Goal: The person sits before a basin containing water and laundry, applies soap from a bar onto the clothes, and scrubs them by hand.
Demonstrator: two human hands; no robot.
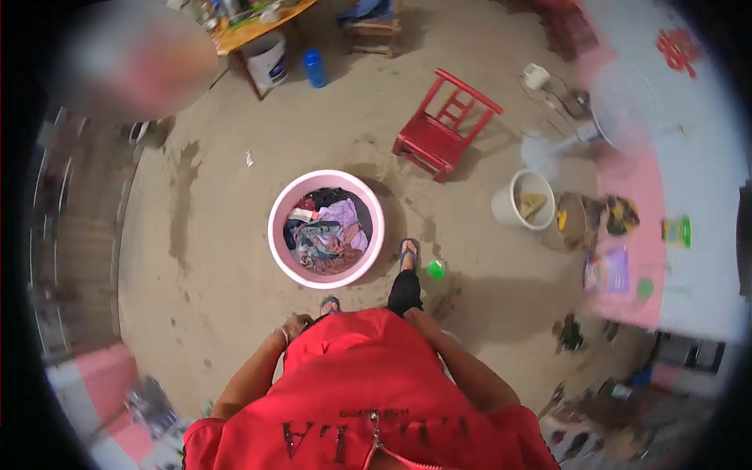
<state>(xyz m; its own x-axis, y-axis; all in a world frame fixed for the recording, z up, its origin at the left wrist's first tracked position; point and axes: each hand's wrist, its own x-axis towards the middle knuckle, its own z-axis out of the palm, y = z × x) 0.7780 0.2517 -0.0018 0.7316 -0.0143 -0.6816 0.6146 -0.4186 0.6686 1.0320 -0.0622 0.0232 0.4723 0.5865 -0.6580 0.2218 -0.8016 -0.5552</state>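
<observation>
So from my end, left hand (296,325) is at the hem of the red shirt (360,352), right hand (415,315) at its other side; can't tell either grip, fingers are too hidden. Clothes (329,231) sit heaped in the pink tub (288,266) just past the feet, red chair (439,141) beyond, wooden table (262,27) farthest.

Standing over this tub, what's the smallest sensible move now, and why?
Probably bend and lower the left hand and right hand toward the clothes: both are up at the waist, while the pink tub sits on the floor near the feet.
</observation>
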